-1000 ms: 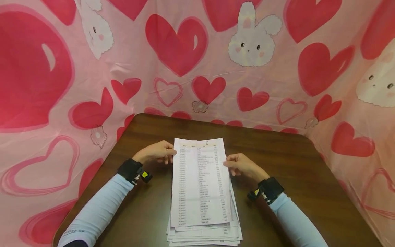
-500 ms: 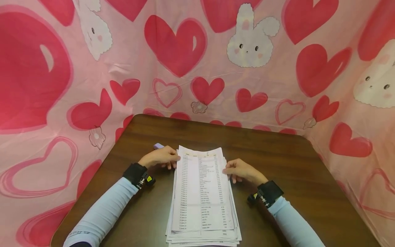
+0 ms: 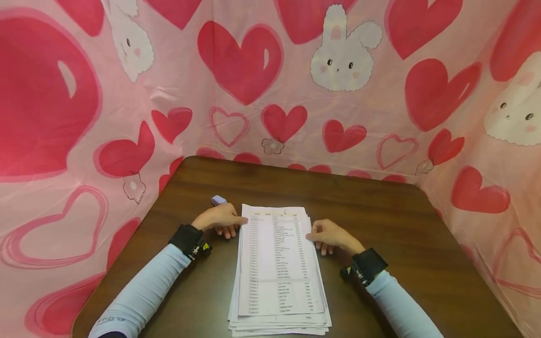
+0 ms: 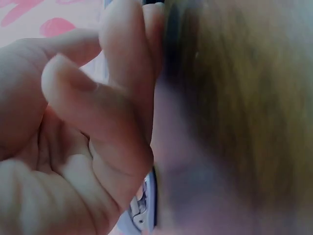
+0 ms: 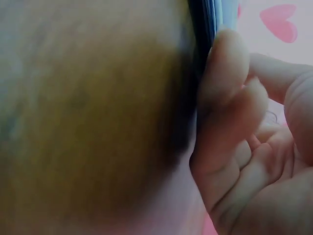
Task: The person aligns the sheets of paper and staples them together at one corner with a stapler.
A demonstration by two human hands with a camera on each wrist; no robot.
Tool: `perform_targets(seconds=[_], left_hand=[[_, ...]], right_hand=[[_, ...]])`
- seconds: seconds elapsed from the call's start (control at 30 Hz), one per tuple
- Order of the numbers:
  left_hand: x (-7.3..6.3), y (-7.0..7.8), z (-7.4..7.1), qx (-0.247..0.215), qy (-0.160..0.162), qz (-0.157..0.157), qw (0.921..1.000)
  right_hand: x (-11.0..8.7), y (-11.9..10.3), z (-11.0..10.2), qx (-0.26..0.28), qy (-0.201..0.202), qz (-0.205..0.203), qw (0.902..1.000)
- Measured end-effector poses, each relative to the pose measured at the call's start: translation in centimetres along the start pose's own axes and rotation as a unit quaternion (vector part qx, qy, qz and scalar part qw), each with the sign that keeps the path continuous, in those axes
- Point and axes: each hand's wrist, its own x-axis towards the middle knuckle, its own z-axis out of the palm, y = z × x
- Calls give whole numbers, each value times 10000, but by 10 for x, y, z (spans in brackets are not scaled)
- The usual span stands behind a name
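Printed sheets lie in a stack on the table, with lists of small text down the top page. Its lower sheets stick out unevenly at the near end. At the stack's upper left edge, my left hand pinches the paper between thumb and fingers. My right hand holds the opposite edge, a little lower, with its thumb on top. In the right wrist view, layered paper edges touch the fingertips. The left wrist view has curled fingers beside the paper's edge; the contact is partly hidden.
A small lavender object, apparently a stapler, lies just beyond my left hand. Its metal parts appear behind the fingers in the left wrist view. The brown table is bordered by a pink curtain with hearts and rabbits.
The top sheets have come down and toward me onto the stack, and their far edge now lies flatter. Both hands moved slightly nearer with them. The lavender object has come into view.
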Motion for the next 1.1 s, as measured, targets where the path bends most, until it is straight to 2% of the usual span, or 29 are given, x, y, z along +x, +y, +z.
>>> perform_targets(seconds=[0.23, 0.4, 0.5, 0.67, 0.8, 0.93, 1.1], left_hand=[[5, 2, 6, -689, 18, 49, 9976], [11, 1, 9, -1321, -64, 55, 9912], [15, -1, 11, -1542, -80, 28, 9880], [18, 1, 16, -1492, -81, 47, 9888], [16, 4, 18, -1342, -30, 329, 9904], [15, 8, 14, -1389, 177, 725, 9875], [6, 20, -1, -1213, 531, 1113, 9849]], right_hand=[[2, 2, 2, 208, 113, 281, 9993], [2, -1, 4, 7, 301, 254, 9992], [0, -2, 4, -49, 336, 241, 9991], [-1, 0, 3, -27, 199, 138, 9997], [1, 1, 1, 16, 79, 23, 10000], [2, 0, -2, -51, 380, 147, 9992], [2, -1, -6, 99, 630, 317, 9975]])
